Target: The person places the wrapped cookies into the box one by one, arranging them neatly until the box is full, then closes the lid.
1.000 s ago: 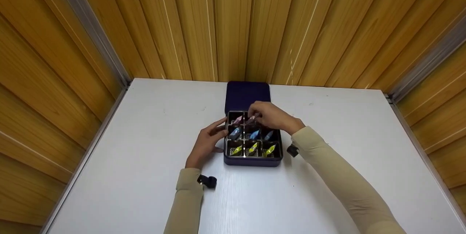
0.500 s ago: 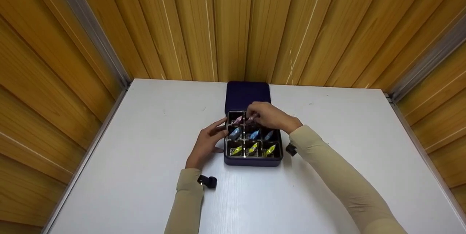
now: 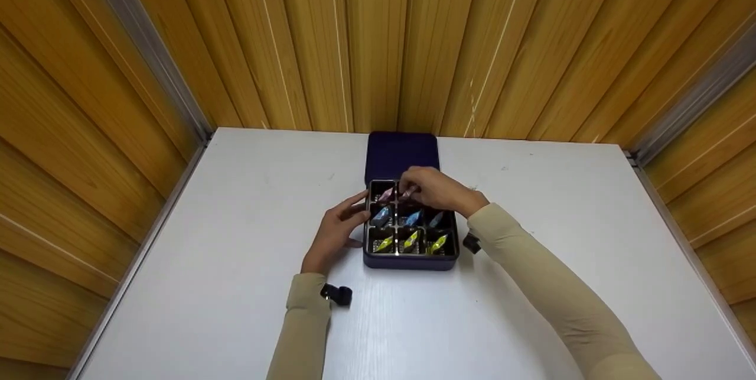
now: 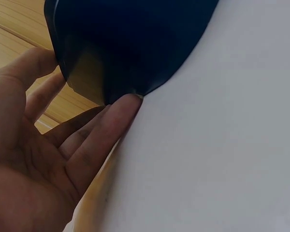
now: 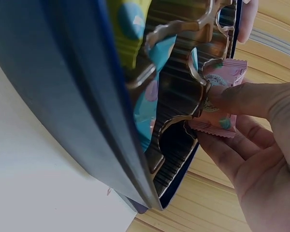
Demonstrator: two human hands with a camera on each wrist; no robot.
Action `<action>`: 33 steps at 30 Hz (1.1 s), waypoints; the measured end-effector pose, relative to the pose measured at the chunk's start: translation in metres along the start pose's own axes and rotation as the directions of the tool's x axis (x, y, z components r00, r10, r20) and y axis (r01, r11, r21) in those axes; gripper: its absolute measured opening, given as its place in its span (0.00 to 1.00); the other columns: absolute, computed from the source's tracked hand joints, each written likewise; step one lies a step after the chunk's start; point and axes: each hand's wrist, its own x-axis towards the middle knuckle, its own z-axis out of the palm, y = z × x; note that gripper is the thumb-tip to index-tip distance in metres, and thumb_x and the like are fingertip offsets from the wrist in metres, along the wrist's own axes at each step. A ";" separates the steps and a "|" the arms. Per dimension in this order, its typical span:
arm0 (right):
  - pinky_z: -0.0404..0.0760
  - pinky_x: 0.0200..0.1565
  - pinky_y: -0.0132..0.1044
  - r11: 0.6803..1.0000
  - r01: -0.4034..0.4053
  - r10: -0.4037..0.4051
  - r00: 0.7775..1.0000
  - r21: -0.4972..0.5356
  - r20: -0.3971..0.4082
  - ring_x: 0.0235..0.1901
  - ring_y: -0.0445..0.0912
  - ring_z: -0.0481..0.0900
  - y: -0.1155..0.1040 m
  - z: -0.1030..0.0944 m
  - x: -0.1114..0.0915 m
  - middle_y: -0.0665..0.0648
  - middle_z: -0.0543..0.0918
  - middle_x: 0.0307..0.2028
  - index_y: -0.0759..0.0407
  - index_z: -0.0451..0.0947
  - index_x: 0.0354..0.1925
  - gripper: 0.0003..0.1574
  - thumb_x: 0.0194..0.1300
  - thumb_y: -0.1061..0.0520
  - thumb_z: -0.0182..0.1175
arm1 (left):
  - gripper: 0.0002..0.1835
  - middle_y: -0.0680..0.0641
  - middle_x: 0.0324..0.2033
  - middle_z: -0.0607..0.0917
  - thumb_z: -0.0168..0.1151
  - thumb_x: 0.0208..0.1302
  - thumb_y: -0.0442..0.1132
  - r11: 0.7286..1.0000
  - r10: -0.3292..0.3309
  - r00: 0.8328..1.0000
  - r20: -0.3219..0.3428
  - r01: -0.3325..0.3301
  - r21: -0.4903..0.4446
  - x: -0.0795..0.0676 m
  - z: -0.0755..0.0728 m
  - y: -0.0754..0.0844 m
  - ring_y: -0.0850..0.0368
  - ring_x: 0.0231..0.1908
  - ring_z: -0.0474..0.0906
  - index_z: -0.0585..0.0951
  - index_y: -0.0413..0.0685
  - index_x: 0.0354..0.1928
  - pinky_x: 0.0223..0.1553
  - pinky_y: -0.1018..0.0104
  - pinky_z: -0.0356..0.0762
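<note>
An open dark blue tin with a divided dark tray stands on the table. My right hand is over its back row. Between thumb and fingers it pinches a pink wrapped candy at the tray's back middle compartment. Another pink candy sits in the back left compartment. Blue candies fill the middle row, yellow ones the front row. My left hand touches the tin's left side with spread, fairly straight fingers. The back right compartment is hidden by my right hand in the head view.
The tin's lid lies folded back behind it, close to the wood-patterned back wall. Similar panels flank the white table on both sides. A small black device is strapped at my left wrist.
My right hand has shifted very slightly left and toward me, with the pink candy still pinched. The left hand and the tin stay in place.
</note>
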 end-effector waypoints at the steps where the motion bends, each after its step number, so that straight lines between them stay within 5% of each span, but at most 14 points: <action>1: 0.88 0.45 0.47 1.000 0.004 -0.004 1.000 0.000 -0.002 0.43 0.55 0.85 0.000 0.000 0.000 0.62 0.84 0.43 0.66 0.85 0.44 0.14 0.65 0.78 0.63 | 0.29 0.35 0.67 0.79 0.65 0.77 0.42 1.000 0.002 1.000 0.001 -0.002 0.001 0.000 0.000 0.000 0.38 0.62 0.80 0.75 0.58 0.77 0.30 0.50 0.90; 25: 0.85 0.50 0.52 0.998 0.015 -0.014 1.000 -0.055 0.012 0.45 0.56 0.83 -0.002 -0.001 -0.002 0.62 0.85 0.43 0.67 0.86 0.45 0.11 0.65 0.74 0.68 | 0.29 0.37 0.68 0.80 0.68 0.76 0.43 1.000 -0.018 1.000 -0.009 0.018 0.003 0.001 0.000 0.002 0.39 0.62 0.81 0.76 0.60 0.77 0.30 0.49 0.91; 33: 0.85 0.52 0.51 0.998 -0.051 0.052 0.999 -0.019 0.014 0.47 0.55 0.84 -0.004 -0.003 -0.006 0.60 0.84 0.46 0.66 0.86 0.49 0.11 0.68 0.71 0.68 | 0.29 0.38 0.67 0.80 0.67 0.76 0.42 1.000 -0.016 1.000 -0.008 0.016 -0.001 -0.001 0.001 0.004 0.40 0.62 0.81 0.76 0.62 0.76 0.31 0.48 0.91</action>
